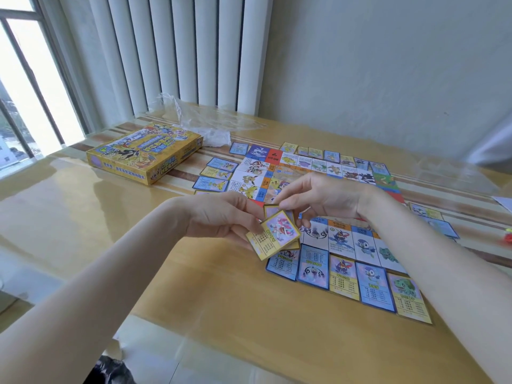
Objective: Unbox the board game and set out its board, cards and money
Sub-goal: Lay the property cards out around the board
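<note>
The game board [343, 234] lies flat on the table, right of centre. Property cards line its edges: a near row [360, 281], a left column [214, 174] and a far row [313, 152]. My left hand [219, 217] holds a small stack of cards [277, 236] above the board's near-left corner, a yellow-bordered card on top. My right hand [318, 200] pinches a card at the top of that stack. The yellow game box [144, 153] sits closed at the back left.
The wooden table [221, 314] has a glossy cover. Crumpled clear plastic wrap [205, 126] lies behind the box. More cards [432, 220] and a small red piece [508, 239] sit at the right edge. Vertical blinds and a window stand behind.
</note>
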Tool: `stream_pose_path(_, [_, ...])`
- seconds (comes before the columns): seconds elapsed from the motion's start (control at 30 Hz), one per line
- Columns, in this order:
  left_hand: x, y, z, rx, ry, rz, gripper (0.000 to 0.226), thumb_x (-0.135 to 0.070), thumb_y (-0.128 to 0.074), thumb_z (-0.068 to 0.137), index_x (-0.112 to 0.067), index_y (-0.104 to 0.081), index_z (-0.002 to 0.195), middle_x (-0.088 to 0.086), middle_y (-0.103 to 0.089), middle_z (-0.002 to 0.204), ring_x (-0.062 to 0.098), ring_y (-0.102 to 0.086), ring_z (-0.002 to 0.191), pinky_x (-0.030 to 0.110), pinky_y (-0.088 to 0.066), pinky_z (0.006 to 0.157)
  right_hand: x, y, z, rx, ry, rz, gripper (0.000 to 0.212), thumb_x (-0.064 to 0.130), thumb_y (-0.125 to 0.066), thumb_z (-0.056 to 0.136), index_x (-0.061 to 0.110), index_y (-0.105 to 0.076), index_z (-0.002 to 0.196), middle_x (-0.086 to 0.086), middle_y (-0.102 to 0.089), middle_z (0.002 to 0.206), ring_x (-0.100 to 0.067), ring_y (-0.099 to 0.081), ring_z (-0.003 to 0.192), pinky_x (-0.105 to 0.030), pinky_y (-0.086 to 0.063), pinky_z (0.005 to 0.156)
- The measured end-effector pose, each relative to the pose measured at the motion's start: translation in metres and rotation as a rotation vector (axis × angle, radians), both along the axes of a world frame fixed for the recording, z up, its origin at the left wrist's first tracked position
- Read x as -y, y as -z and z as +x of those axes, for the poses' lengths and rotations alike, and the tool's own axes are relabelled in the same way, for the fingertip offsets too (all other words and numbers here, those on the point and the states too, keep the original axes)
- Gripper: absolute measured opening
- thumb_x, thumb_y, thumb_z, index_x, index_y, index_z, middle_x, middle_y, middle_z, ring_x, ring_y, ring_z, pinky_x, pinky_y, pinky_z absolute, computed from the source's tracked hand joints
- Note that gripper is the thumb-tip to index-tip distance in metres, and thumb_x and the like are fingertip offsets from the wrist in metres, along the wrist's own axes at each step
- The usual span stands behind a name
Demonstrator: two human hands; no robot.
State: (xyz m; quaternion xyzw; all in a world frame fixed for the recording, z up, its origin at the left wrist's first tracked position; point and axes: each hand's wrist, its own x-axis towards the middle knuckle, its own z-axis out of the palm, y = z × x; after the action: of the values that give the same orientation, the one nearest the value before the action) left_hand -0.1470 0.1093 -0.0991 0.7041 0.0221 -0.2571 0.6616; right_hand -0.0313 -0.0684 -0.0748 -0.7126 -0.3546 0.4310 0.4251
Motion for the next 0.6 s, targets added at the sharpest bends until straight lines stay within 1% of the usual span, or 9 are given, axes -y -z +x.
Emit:
stream_pose_path(0.03, [0.000, -0.001, 0.001, 0.001, 0.007, 0.015, 0.025, 0.005, -0.051, 0.088, -0.007, -0.073, 0.091, 0.011, -0.073, 0.091, 0.017, -0.071, 0.079, 0.024, -0.057, 0.074, 0.000, 0.000, 0.001, -0.005, -0.004, -0.002, 0.017, 0.011, -0.063, 0.080, 0.005, -0.070, 0.094, -0.011, -0.064, 0.077, -0.016, -0.058, 0.058, -0.021, -0.049, 0.049])
stream_pose_path(0.1, [0.001, -0.003, 0.002, 0.007, 0.007, 0.030, 0.023, 0.006, -0.050, 0.088, -0.005, -0.070, 0.096, 0.009, -0.073, 0.088, 0.015, -0.071, 0.076, 0.022, -0.057, 0.069, 0.001, -0.001, 0.002, -0.013, -0.013, -0.006, 0.020, 0.016, -0.064, 0.076, 0.008, -0.072, 0.093, -0.011, -0.066, 0.078, -0.016, -0.060, 0.060, -0.021, -0.050, 0.051])
stream_pose_path(0.17, [0.002, -0.005, 0.003, 0.006, 0.003, 0.031, 0.023, 0.006, -0.050, 0.089, -0.001, -0.067, 0.101, 0.009, -0.073, 0.088, 0.015, -0.071, 0.075, 0.021, -0.056, 0.067, 0.003, -0.001, 0.003, -0.021, -0.016, 0.002, 0.018, 0.018, -0.064, 0.076, 0.012, -0.074, 0.090, -0.010, -0.068, 0.079, -0.017, -0.061, 0.061, -0.021, -0.051, 0.053])
stream_pose_path(0.27, [0.004, -0.008, 0.005, 0.010, 0.005, 0.045, 0.023, 0.006, -0.050, 0.088, 0.003, -0.065, 0.105, 0.010, -0.073, 0.089, 0.016, -0.071, 0.075, 0.022, -0.056, 0.067, 0.004, -0.002, 0.005, -0.036, -0.026, 0.018, 0.016, 0.018, -0.063, 0.075, 0.017, -0.076, 0.084, -0.008, -0.070, 0.077, -0.015, -0.062, 0.061, -0.020, -0.052, 0.053])
stream_pose_path(0.4, [0.005, -0.011, 0.008, 0.012, 0.005, 0.077, 0.022, 0.005, -0.051, 0.088, 0.006, -0.063, 0.106, 0.010, -0.073, 0.088, 0.015, -0.071, 0.076, 0.022, -0.057, 0.070, 0.007, -0.003, 0.004, -0.060, -0.027, 0.053, 0.014, 0.017, -0.063, 0.075, 0.015, -0.076, 0.082, -0.007, -0.070, 0.078, -0.013, -0.064, 0.064, -0.020, -0.052, 0.052])
stream_pose_path(0.47, [0.006, -0.012, 0.009, 0.018, 0.012, 0.099, 0.023, 0.005, -0.052, 0.087, 0.009, -0.061, 0.108, 0.010, -0.073, 0.087, 0.015, -0.071, 0.075, 0.022, -0.057, 0.071, 0.008, -0.003, 0.004, -0.070, -0.023, 0.066, 0.008, 0.015, -0.068, 0.079, 0.016, -0.075, 0.081, -0.006, -0.070, 0.082, -0.012, -0.064, 0.067, -0.020, -0.051, 0.051])
stream_pose_path(0.53, [0.006, -0.014, 0.009, 0.030, 0.026, 0.119, 0.022, 0.005, -0.052, 0.087, 0.005, -0.065, 0.105, 0.010, -0.073, 0.086, 0.015, -0.070, 0.074, 0.022, -0.057, 0.071, 0.009, -0.004, 0.004, -0.092, -0.024, 0.073, 0.007, 0.012, -0.066, 0.079, 0.015, -0.072, 0.081, -0.005, -0.069, 0.082, -0.012, -0.064, 0.067, -0.020, -0.050, 0.049])
stream_pose_path(0.57, [0.007, -0.015, 0.009, 0.038, 0.036, 0.125, 0.021, 0.005, -0.052, 0.087, 0.000, -0.069, 0.099, 0.009, -0.073, 0.085, 0.014, -0.070, 0.074, 0.022, -0.057, 0.071, 0.010, -0.005, 0.003, -0.108, -0.029, 0.075, 0.004, 0.011, -0.068, 0.079, 0.013, -0.070, 0.082, -0.005, -0.069, 0.081, -0.012, -0.063, 0.065, -0.020, -0.050, 0.049])
stream_pose_path(0.6, [0.007, -0.016, 0.010, 0.048, 0.042, 0.129, 0.025, 0.005, -0.052, 0.088, -0.007, -0.073, 0.091, 0.009, -0.073, 0.085, 0.014, -0.070, 0.074, 0.021, -0.057, 0.071, 0.010, -0.006, 0.003, -0.116, -0.034, 0.078, 0.007, 0.012, -0.072, 0.078, 0.011, -0.068, 0.083, -0.005, -0.069, 0.080, -0.012, -0.063, 0.062, -0.020, -0.050, 0.049])
